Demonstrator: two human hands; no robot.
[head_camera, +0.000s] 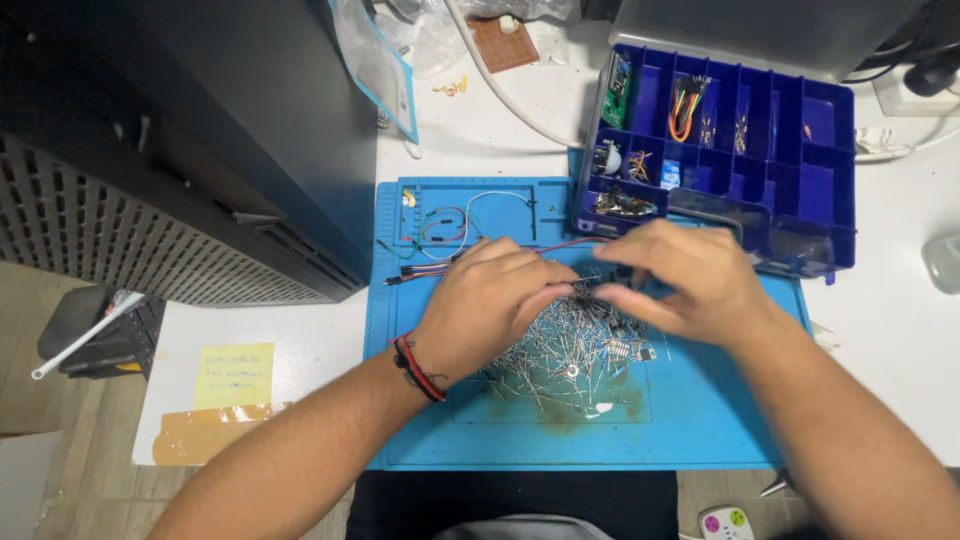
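My left hand (490, 300), with a red and black cord at the wrist, rests palm down on a heap of small wire-legged electronic parts (575, 355). Its fingers curl into the pile. My right hand (690, 280) hovers over the heap's right side, its fingertips pinched on a small dark part near the left hand's fingertips. The heap lies on a blue work mat (700, 420) on the white table. What sits under both palms is hidden.
A blue compartment box (790, 150) with sorted parts and jumper wires stands at the mat's back right. Loose wires (440, 225) lie at the mat's back left. A dark computer case (230, 140) fills the left. A yellow note (235, 375) and brown tape sit at the table's left edge.
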